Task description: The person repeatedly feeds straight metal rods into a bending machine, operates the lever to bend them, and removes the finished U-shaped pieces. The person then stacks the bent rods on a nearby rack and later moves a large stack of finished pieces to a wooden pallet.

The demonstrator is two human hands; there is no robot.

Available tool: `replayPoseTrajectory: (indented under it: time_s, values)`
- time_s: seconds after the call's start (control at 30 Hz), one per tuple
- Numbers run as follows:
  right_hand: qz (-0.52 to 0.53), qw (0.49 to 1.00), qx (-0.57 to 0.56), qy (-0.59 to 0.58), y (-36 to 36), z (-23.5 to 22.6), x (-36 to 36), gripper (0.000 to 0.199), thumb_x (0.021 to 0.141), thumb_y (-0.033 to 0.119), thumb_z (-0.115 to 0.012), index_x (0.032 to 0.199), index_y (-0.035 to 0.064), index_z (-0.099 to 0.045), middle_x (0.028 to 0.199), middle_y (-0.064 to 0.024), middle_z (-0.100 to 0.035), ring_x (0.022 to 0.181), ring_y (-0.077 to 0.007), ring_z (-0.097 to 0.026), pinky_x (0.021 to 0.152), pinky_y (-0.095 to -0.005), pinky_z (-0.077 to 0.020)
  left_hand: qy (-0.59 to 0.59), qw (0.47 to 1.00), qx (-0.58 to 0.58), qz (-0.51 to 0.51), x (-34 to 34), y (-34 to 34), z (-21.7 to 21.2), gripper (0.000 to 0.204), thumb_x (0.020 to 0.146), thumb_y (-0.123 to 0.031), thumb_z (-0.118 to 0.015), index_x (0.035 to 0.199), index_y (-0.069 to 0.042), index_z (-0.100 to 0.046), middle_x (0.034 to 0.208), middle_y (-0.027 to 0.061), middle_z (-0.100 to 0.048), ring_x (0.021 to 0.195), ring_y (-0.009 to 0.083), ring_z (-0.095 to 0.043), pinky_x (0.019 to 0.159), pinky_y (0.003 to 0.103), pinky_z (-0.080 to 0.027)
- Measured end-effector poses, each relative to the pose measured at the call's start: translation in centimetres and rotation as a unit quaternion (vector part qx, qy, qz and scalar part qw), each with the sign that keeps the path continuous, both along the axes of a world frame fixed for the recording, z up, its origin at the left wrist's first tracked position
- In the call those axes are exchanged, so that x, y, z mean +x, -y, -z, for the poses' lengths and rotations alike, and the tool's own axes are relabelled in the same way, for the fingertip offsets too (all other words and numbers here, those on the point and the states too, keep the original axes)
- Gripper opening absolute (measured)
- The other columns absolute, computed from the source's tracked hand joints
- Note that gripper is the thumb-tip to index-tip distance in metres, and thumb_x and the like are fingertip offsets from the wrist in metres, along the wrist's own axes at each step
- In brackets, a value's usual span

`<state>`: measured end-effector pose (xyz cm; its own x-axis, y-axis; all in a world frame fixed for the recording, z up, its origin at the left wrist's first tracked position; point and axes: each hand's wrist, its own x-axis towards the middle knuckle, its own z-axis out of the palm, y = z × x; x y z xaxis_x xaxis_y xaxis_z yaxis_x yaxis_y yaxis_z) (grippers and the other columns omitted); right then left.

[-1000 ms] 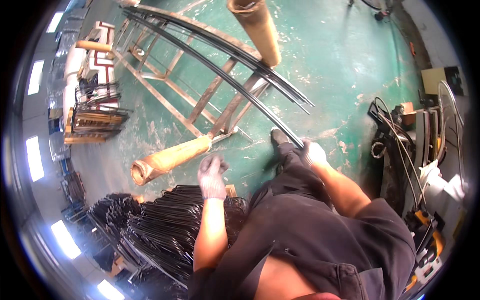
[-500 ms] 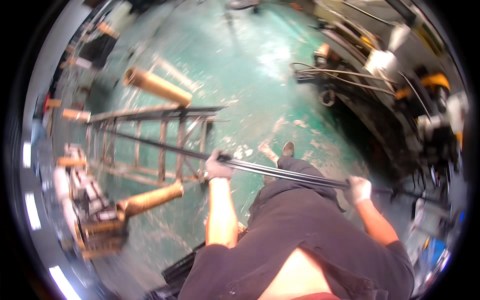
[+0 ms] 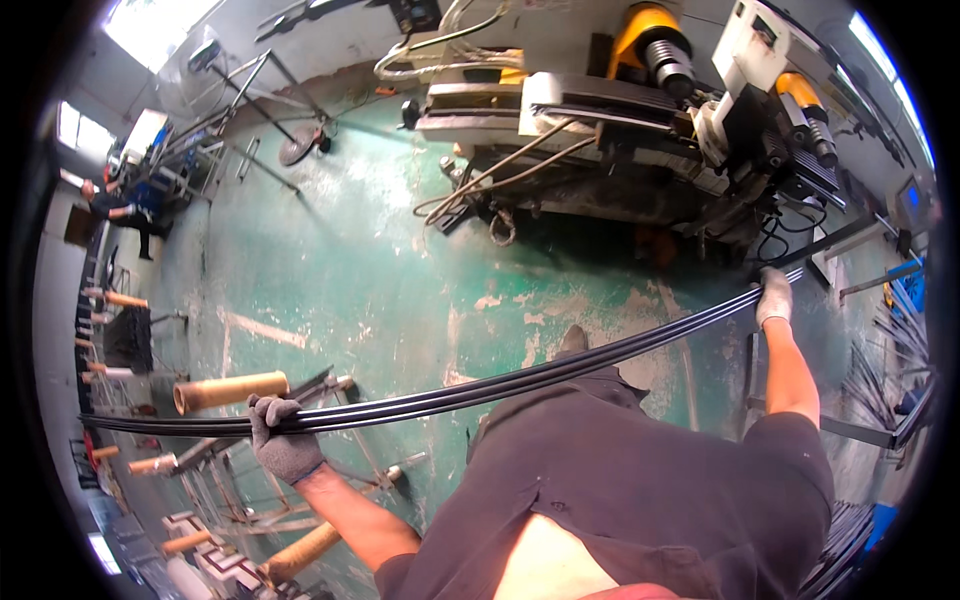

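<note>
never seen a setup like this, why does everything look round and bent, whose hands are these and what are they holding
There is no robot here: all the pictures come from a fisheye camera on a person's head, looking down. That wide lens bends straight edges, so the curve you see may come from it.

The dark top at the bottom is the wearer's own. Their gloved left hand and right hand grip a bundle of long black bars, the right near one end. Below is a worn green floor. A machine with yellow parts stands ahead, and a brown tube shows near the left hand.
</note>
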<state>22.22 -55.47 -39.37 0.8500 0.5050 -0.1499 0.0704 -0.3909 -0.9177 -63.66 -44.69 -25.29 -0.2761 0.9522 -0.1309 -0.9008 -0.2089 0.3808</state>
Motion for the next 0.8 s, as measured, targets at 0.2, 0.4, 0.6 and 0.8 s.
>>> replayPoseTrajectory:
  time_s: [0.2, 0.4, 0.6, 0.8]
  values:
    - [-0.046, 0.859, 0.317, -0.4, -6.9, -2.5, -10.3, 0.046, 0.089, 0.009, -0.054, 0.13, -0.0078, -0.063, 0.131, -0.0232, -0.068, 0.123, -0.039, -0.064, 0.115, -0.0568, -0.0448, -0.023, 0.992, 0.02, 0.119, 18.8, -10.9, 0.8, 0.019, 0.104, -0.008, -0.068, 0.121, -0.005, -0.063, 0.093, 0.0037, -0.062, 0.084, 0.0184, -0.056, 0.09, 0.042, -0.052]
    - [0.072, 0.738, 0.419, -0.525, -14.0, -7.2, -13.1, 0.009, 0.101, -0.002, -0.062, 0.11, 0.002, -0.06, 0.104, -0.0133, -0.067, 0.105, -0.0343, -0.068, 0.108, -0.0589, -0.0549, -0.124, 0.974, 0.001, 0.191, 33.1, -18.4, -1.9, 0.021, 0.104, -0.012, -0.067, 0.122, -0.001, -0.063, 0.1, 0.0096, -0.065, 0.092, 0.0266, -0.061, 0.11, 0.054, -0.048]
    - [0.071, 0.855, 0.398, -0.326, -12.6, -7.2, 1.0, 0.029, 0.106, 0.028, -0.068, 0.106, -0.0013, -0.067, 0.099, -0.0129, -0.071, 0.098, -0.031, -0.07, 0.098, -0.0465, -0.0595, -0.116, 0.966, 0.034, 0.227, 27.8, -30.4, -3.0, 0.024, 0.105, -0.012, -0.062, 0.119, 0.007, -0.064, 0.109, 0.0166, -0.067, 0.109, 0.031, -0.066, 0.12, 0.053, -0.046]
    - [0.101, 0.886, 0.352, -0.284, -20.1, -8.8, 1.5, 0.033, 0.105, 0.038, -0.069, 0.107, 0.005, -0.073, 0.098, -0.0087, -0.075, 0.094, -0.0227, -0.071, 0.09, -0.0381, -0.0569, -0.136, 0.958, -0.037, 0.25, 32.0, -39.0, 5.8, 0.025, 0.109, -0.024, -0.063, 0.112, 0.001, -0.068, 0.106, 0.0121, -0.071, 0.106, 0.0294, -0.07, 0.117, 0.051, -0.051]
